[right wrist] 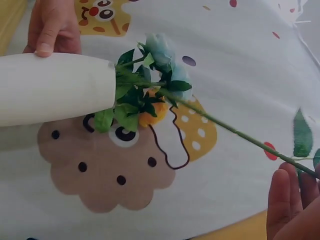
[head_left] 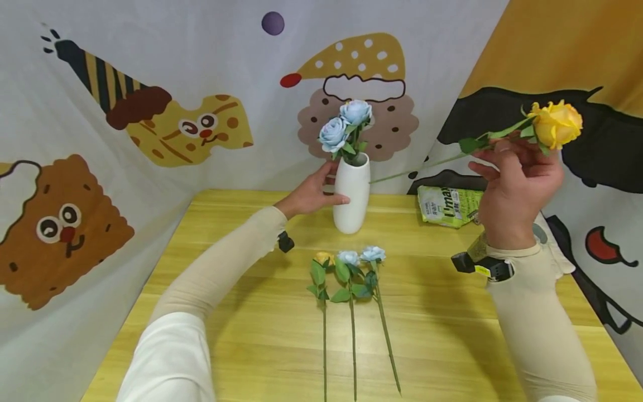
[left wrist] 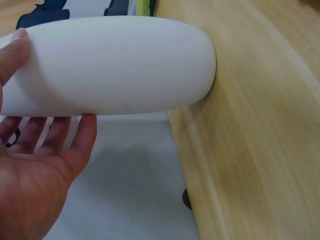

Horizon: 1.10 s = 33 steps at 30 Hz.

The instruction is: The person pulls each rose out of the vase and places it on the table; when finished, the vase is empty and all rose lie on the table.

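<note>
A white vase [head_left: 351,201] stands upright near the table's back edge. My left hand [head_left: 310,192] grips its side, thumb on the front and fingers around the back. Two light blue roses [head_left: 346,125] rise from its mouth; the right wrist view also shows a yellow-orange rose [right wrist: 154,112] among them. Off to the right, my right hand [head_left: 522,181] pinches a yellow rose [head_left: 557,125] by the stem just below the bloom. Its long green stem [head_left: 427,164] slants down leftward, the end appearing beside the vase; whether they touch I cannot tell.
On the wooden table [head_left: 251,329], a yellow rose [head_left: 324,258] and two blue roses [head_left: 373,254] lie side by side, stems toward me. A green packet [head_left: 444,206] sits at the back right. A printed cloth [head_left: 241,56] hangs behind the table.
</note>
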Motion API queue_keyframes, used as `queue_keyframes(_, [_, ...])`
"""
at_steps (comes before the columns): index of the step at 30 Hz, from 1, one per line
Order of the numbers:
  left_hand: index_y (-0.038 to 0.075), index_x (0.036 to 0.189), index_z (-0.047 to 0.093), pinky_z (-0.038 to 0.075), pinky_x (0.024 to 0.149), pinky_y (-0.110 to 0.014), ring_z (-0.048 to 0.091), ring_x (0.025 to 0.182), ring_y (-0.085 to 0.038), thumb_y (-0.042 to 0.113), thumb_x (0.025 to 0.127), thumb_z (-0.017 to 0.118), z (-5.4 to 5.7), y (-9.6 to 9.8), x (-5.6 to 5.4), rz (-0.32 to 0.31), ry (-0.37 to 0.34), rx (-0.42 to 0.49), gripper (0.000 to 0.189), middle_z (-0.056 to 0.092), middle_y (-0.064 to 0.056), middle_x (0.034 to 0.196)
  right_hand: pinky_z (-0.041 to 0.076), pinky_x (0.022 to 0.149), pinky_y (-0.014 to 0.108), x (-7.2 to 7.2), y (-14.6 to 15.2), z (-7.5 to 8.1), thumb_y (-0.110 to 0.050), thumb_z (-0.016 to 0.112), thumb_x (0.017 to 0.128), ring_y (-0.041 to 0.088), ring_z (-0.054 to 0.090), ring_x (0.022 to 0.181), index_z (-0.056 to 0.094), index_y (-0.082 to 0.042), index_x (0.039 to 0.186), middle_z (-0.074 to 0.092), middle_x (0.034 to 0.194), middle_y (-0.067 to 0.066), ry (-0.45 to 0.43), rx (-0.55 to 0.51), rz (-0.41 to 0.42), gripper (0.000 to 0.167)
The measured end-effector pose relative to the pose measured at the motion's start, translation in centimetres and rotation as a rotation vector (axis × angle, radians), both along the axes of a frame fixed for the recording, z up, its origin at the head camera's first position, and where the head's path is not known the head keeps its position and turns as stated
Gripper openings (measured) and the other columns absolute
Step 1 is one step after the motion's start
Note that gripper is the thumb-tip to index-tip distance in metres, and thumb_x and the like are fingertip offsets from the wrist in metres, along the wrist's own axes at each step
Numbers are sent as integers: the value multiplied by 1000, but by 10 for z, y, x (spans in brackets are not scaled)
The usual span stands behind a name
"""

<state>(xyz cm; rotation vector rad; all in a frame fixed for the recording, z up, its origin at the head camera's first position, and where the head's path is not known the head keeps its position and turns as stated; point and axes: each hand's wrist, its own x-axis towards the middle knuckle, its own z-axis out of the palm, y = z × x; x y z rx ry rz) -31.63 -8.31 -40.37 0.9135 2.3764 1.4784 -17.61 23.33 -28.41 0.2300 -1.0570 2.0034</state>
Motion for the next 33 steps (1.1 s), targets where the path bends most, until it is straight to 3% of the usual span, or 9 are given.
queue_keyframes(4, [19, 158, 34, 58, 107, -45, 58, 133, -25, 37, 91, 85, 0, 0, 1, 6, 9, -10, 86, 47, -3, 155, 62, 55, 32, 3, 12, -10, 11, 71, 90, 27, 72, 63, 66, 12, 112, 69, 89, 22, -12, 26, -11, 23])
queue_keyframes(10, [19, 160, 30, 57, 109, -45, 57, 136, -24, 37, 92, 84, 2, 2, 1, -9, 7, -17, 88, 46, -2, 157, 62, 52, 30, 11, 29, -30, 8, 72, 93, 26, 71, 58, 65, 12, 107, 72, 88, 22, -143, 91, 60, 16])
queue_keyframes(15, [19, 162, 27, 56, 110, -45, 56, 138, -25, 39, 93, 83, 2, 2, 0, -27, 5, -31, 91, 44, -3, 157, 60, 51, 24, 20, 43, -49, -1, 72, 98, 17, 73, 59, 69, 3, 110, 75, 91, 12, -364, 279, 99, 13])
queue_keyframes(18, [19, 162, 25, 56, 109, -45, 56, 138, -26, 38, 93, 83, 3, 1, 1, -24, 8, -37, 92, 44, -4, 157, 59, 51, 22, 21, 49, -59, -6, 71, 101, 12, 74, 61, 71, -3, 114, 76, 93, 3, -465, 395, 169, 13])
queue_keyframes(29, [20, 164, 20, 56, 110, -44, 54, 140, -26, 38, 95, 81, 5, 0, 0, -50, 43, -61, 93, 42, -5, 158, 57, 51, 23, 22, 47, -105, -10, 65, 105, 10, 74, 67, 71, -18, 114, 74, 92, -10, -656, 651, 423, 13])
queue_keyframes(33, [21, 163, 19, 53, 114, -50, 52, 142, -29, 35, 97, 80, 7, -1, 0, -59, 57, -68, 91, 39, -6, 160, 60, 56, 29, 22, 41, -121, -16, 63, 108, 10, 74, 71, 67, -9, 127, 73, 94, -13, -736, 835, 468, 20])
